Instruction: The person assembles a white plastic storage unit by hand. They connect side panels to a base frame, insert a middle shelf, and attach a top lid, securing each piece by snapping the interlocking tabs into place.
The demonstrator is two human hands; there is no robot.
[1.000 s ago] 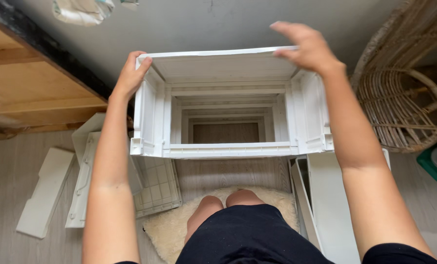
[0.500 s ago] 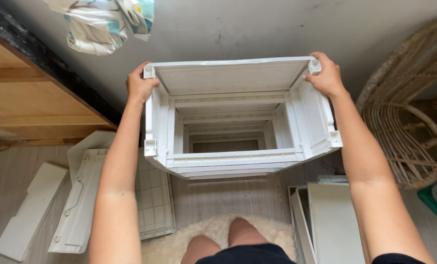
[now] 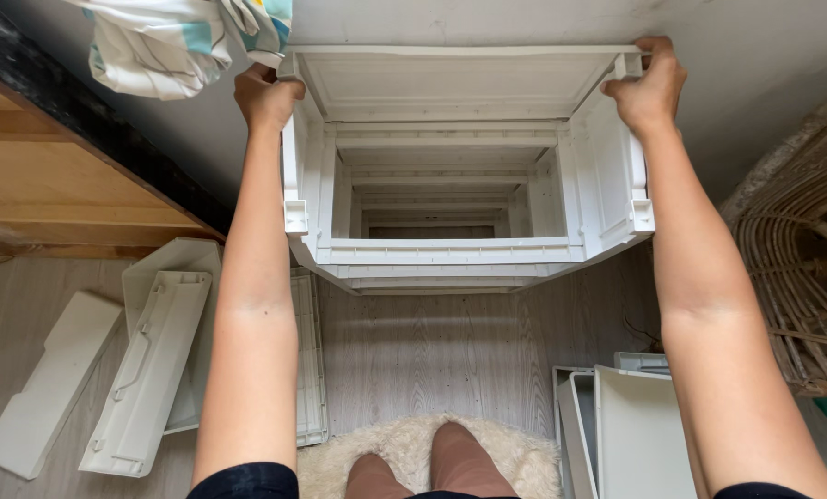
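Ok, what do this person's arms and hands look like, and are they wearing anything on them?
Both arms are bare from the upper arm down. Dark short sleeves show at the bottom edge: one on the left arm, one on the right. The left hand and the right hand wear no gloves; no watch or bracelet shows at either wrist. Whether there are rings is too small to tell.

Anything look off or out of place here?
Mostly loose parts: white panels lie scattered, overlapping and askew on the floor at left. The white frame stack, gripped by left hand and right hand, shows no visible damage.
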